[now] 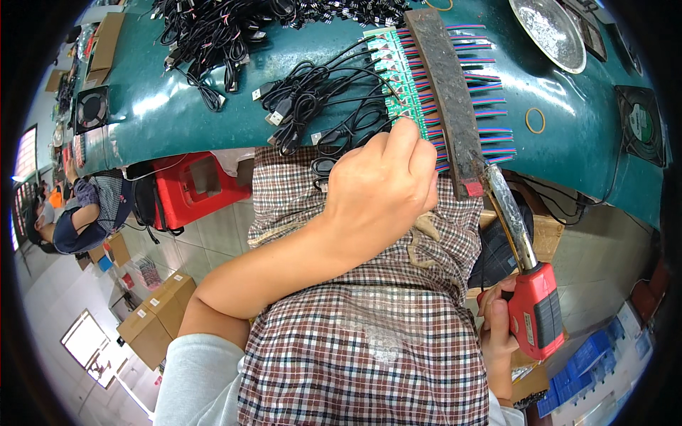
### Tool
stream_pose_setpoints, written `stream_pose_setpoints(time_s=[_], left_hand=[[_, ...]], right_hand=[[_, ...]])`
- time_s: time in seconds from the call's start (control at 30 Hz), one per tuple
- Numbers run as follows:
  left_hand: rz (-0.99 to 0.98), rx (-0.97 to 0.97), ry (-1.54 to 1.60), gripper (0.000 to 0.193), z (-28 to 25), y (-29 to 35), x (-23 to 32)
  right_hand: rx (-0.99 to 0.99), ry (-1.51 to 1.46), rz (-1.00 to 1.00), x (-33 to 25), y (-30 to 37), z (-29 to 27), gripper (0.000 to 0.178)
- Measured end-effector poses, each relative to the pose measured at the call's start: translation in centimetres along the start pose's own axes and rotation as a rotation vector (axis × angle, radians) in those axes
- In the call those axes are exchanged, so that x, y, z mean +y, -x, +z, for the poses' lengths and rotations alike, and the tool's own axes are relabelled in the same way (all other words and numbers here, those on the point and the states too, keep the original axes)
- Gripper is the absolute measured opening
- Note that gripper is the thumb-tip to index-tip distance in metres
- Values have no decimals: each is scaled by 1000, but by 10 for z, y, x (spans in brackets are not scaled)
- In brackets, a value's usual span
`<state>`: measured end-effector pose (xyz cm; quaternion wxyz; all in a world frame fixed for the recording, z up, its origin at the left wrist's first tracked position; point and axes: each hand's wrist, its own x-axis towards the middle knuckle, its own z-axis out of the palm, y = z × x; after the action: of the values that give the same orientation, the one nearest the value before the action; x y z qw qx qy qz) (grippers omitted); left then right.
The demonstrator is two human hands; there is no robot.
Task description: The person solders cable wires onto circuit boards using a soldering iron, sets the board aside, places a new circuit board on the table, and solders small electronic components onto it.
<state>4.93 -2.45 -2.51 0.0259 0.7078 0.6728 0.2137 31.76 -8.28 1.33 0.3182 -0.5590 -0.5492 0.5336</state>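
My left hand (383, 174) is closed in a pinch at the near end of a row of green circuit boards (396, 74); what its fingertips hold is hidden. Black USB cables (302, 99) lie left of the boards, several with their leads running onto them. A long dark bar (449, 99) rests across the multicoloured ribbon wires (489, 112) that stick out on the boards' right. My right hand (499, 328) grips the red handle of a soldering gun (538, 305). Its metal barrel slants up, with the tip close to the bar's near end.
Another heap of black cables (220, 35) covers the back of the green table (156, 128). A metal dish (550, 32), a rubber band (535, 121) and a black fan (639, 126) lie to the right. Another fan (92, 108) stands at left. A person (92, 213) sits beyond a red crate (192, 190).
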Motion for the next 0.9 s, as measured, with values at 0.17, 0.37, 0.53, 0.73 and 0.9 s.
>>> stream_pose_setpoints(time_s=[0.17, 0.37, 0.53, 0.73, 0.9], left_hand=[[-26, 37, 57, 22, -1, -1, 1], [-152, -63, 311, 21, -18, 2, -2], [-251, -136, 387, 13, -28, 8, -7], [-230, -131, 340, 11, -30, 2, -9], [-236, -132, 313, 13, -29, 1, -8]], right_hand=[[-63, 24, 142, -12, 3, -10, 28], [-29, 126, 116, -1, 9, -19, 23], [-39, 238, -157, 17, 9, -17, 31], [-164, 251, -68, -1, -6, -10, 28], [-186, 301, -222, -8, -17, -3, 30]])
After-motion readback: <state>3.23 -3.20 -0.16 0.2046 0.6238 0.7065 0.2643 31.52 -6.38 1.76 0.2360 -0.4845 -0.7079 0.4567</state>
